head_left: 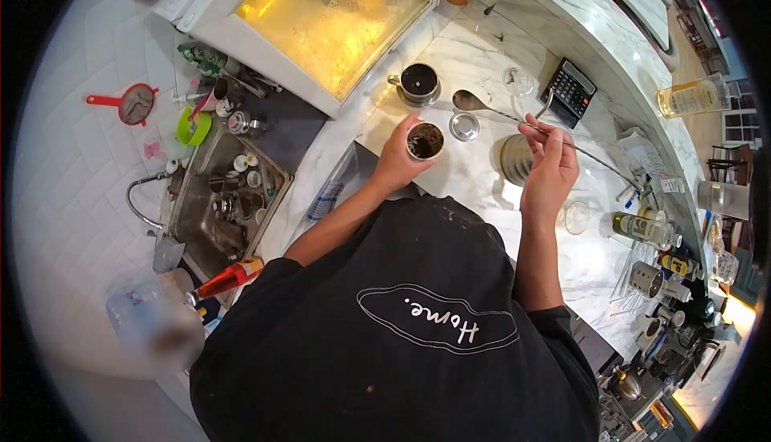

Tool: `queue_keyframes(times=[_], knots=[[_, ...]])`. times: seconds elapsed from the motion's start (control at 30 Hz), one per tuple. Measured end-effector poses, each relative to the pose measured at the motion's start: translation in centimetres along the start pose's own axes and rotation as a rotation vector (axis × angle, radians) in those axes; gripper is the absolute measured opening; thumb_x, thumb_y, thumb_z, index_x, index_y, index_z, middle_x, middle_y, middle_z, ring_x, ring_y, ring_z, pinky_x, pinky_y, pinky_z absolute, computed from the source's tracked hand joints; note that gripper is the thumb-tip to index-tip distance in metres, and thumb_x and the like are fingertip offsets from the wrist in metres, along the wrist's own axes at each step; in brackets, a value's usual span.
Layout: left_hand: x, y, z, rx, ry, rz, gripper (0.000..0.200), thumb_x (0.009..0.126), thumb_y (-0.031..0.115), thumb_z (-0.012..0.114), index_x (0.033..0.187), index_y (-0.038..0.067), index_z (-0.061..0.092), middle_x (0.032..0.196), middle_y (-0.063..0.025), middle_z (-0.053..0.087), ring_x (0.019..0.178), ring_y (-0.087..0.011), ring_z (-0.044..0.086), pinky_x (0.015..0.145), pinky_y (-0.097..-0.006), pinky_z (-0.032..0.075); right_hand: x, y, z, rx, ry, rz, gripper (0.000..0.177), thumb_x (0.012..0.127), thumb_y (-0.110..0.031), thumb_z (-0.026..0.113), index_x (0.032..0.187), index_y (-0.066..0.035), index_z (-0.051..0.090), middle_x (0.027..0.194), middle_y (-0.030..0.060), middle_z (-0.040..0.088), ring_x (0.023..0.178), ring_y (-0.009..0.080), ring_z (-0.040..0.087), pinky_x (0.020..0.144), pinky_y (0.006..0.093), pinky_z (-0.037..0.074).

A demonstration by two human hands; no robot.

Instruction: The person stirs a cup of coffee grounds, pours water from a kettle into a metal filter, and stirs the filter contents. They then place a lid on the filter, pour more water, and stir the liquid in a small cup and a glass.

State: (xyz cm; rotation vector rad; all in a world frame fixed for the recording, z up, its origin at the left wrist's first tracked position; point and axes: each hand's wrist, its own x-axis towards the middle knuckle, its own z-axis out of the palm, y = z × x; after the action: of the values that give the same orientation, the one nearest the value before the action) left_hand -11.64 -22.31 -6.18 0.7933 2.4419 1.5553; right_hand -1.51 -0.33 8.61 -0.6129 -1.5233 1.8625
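My left hand point(396, 161) is closed around a small round cup point(425, 141) with dark brown, ground-looking stuff inside. Between the fingers of my right hand point(551, 167) is a long-handled spoon point(467, 101), its bowl pointing left over the counter. Just beyond the small cup stands a mug point(418, 82) with dark contents on a saucer. A small round metal lid point(464, 127) lies to the right of the cup, below the spoon. Near my right wrist is a ribbed round container point(516, 159), partly hidden by that hand.
A calculator point(569, 93) lies at the back right. To the left, a sink point(205, 215) holds dishes, with a red bottle point(229, 278) beside it. A lit glass-fronted cabinet point(337, 20) stands behind. Bottles point(642, 229) and utensils crowd the right side.
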Motion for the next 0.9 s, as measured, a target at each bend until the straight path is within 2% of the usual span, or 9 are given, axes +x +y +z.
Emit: queue_keyframes(times=[0.07, 0.37, 0.47, 0.57, 0.6, 0.7, 0.77, 0.83, 0.9], knots=[[0.8, -0.8, 0.8, 0.009, -0.060, 0.040, 0.099, 0.069, 0.015, 0.093, 0.153, 0.007, 0.041, 0.144, -0.0182, 0.054, 0.132, -0.0336, 0.055, 0.112, -0.0424, 0.045, 0.5, 0.4, 0.7, -0.045, 0.001, 0.024, 0.032, 0.112, -0.022, 0.045, 0.110, 0.002, 0.066, 0.118, 0.0184, 0.073, 0.104, 0.0203, 0.072, 0.101, 0.0352, 0.050], [3.0, -3.4, 0.7, -0.189, -0.212, -0.073, 0.103, 0.067, 0.015, 0.095, 0.153, 0.006, 0.039, 0.146, -0.0183, 0.054, 0.137, -0.0348, 0.051, 0.114, -0.0419, 0.043, 2.1, 2.0, 4.8, -0.245, -0.015, -0.028, 0.036, 0.111, -0.023, 0.047, 0.108, 0.003, 0.071, 0.111, 0.0104, 0.075, 0.103, 0.0161, 0.068, 0.098, 0.0329, 0.049], [2.9, -4.1, 0.5, -0.098, -0.196, 0.094, 0.105, 0.066, 0.019, 0.097, 0.154, 0.007, 0.039, 0.146, -0.0179, 0.055, 0.136, -0.0354, 0.052, 0.115, -0.0424, 0.041, 2.7, 2.9, 5.8, -0.357, -0.074, -0.105, 0.036, 0.111, -0.021, 0.048, 0.105, 0.003, 0.073, 0.111, 0.0106, 0.075, 0.102, 0.0178, 0.069, 0.096, 0.0320, 0.049], [3.1, -2.5, -1.3, -0.041, -0.151, 0.166, 0.108, 0.064, 0.027, 0.098, 0.153, 0.007, 0.040, 0.143, -0.0172, 0.056, 0.133, -0.0359, 0.053, 0.115, -0.0439, 0.040, 3.0, 4.0, 6.8, -0.470, -0.119, -0.156, 0.035, 0.110, -0.019, 0.050, 0.102, 0.002, 0.076, 0.110, 0.0107, 0.075, 0.101, 0.0211, 0.070, 0.093, 0.0319, 0.050], [3.0, -2.4, -2.0, 0.007, -0.146, 0.163, 0.109, 0.064, 0.030, 0.098, 0.153, 0.007, 0.040, 0.142, -0.0169, 0.057, 0.132, -0.0358, 0.054, 0.114, -0.0443, 0.040, 2.9, 3.8, 7.2, -0.556, -0.161, -0.165, 0.036, 0.111, -0.019, 0.047, 0.107, 0.005, 0.074, 0.112, 0.0108, 0.075, 0.105, 0.0184, 0.068, 0.096, 0.0315, 0.049], [3.0, -2.7, -4.2, 0.096, -0.131, 0.184, 0.110, 0.064, 0.035, 0.097, 0.153, 0.006, 0.039, 0.138, -0.0161, 0.059, 0.127, -0.0349, 0.056, 0.111, -0.0453, 0.042, 2.9, 4.1, 8.2, -0.650, -0.241, -0.178, 0.034, 0.110, -0.018, 0.049, 0.107, 0.004, 0.075, 0.111, 0.0110, 0.075, 0.104, 0.0181, 0.068, 0.094, 0.0304, 0.049], [2.8, -3.3, -5.7, 0.097, -0.130, 0.228, 0.110, 0.066, 0.038, 0.096, 0.153, 0.006, 0.038, 0.132, -0.0158, 0.060, 0.123, -0.0333, 0.059, 0.108, -0.0455, 0.044, 2.8, 4.6, 9.0, -0.656, -0.272, -0.169, 0.033, 0.110, -0.017, 0.050, 0.105, 0.003, 0.076, 0.110, 0.0110, 0.075, 0.095, 0.0194, 0.069, 0.089, 0.0304, 0.050], [2.8, -3.9, -6.6, 0.037, -0.072, 0.147, 0.102, 0.070, 0.035, 0.094, 0.152, 0.006, 0.040, 0.125, -0.0154, 0.062, 0.115, -0.0310, 0.061, 0.102, -0.0435, 0.048, 2.8, 5.0, 9.6, -0.652, -0.304, -0.083, 0.033, 0.109, -0.017, 0.051, 0.104, 0.003, 0.076, 0.110, 0.0112, 0.075, 0.090, 0.0210, 0.070, 0.086, 0.0303, 0.051], [3.3, -3.9, -6.8, -0.025, -0.011, 0.054, 0.093, 0.076, 0.032, 0.090, 0.150, 0.006, 0.042, 0.119, -0.0149, 0.063, 0.107, -0.0287, 0.063, 0.096, -0.0413, 0.051, 2.9, 5.7, 10.1, -0.686, -0.357, -0.131, 0.032, 0.109, -0.016, 0.051, 0.104, 0.004, 0.075, 0.109, 0.0111, 0.075, 0.088, 0.0222, 0.070, 0.084, 0.0307, 0.051]])
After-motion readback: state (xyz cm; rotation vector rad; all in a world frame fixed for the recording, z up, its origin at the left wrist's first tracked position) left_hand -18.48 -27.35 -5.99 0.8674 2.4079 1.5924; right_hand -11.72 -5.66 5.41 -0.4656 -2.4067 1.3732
